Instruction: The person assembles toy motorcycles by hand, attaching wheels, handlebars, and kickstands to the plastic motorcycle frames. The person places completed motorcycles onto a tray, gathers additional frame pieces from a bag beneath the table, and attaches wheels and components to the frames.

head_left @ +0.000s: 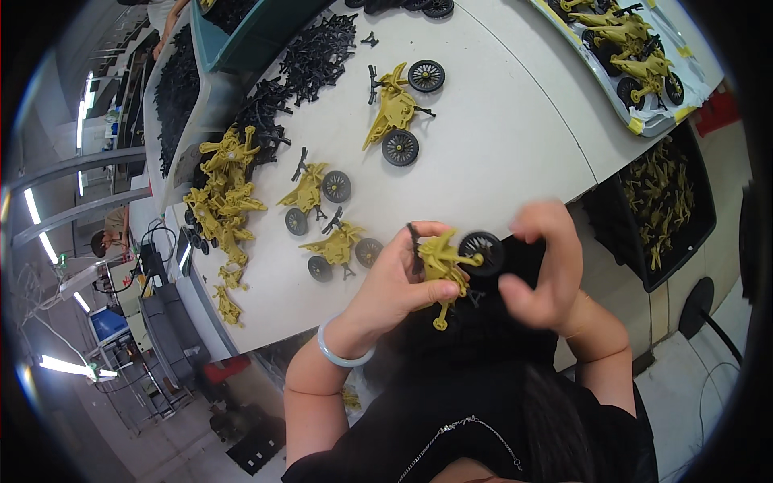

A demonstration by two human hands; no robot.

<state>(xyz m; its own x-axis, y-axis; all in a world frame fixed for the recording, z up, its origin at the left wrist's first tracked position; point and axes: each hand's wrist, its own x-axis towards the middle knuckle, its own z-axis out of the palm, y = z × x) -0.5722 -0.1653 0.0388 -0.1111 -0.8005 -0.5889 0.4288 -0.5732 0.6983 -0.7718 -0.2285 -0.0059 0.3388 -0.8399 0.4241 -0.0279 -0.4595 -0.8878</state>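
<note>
My left hand (398,278) is closed round a yellow toy motorcycle (439,262) at the table's near edge. Black handlebars show by my fingers, and one black spoked wheel (481,254) sits at an arm on its right. Another yellow arm, pointing down toward me, shows a bare round end. A small black stand piece (475,299) is beside the body. To the right, apart from the toy, my right hand (547,270) has its thumb and curled fingers spread with a gap between them; it is slightly blurred, and nothing shows in it.
Toy motorcycles with wheels (394,109) lie on the white table (491,129). Yellow bodies (225,189) and black handlebar parts (318,56) are heaped left. A tray (640,125) of motorcycles stands far right, above a black bin (700,221) of yellow parts.
</note>
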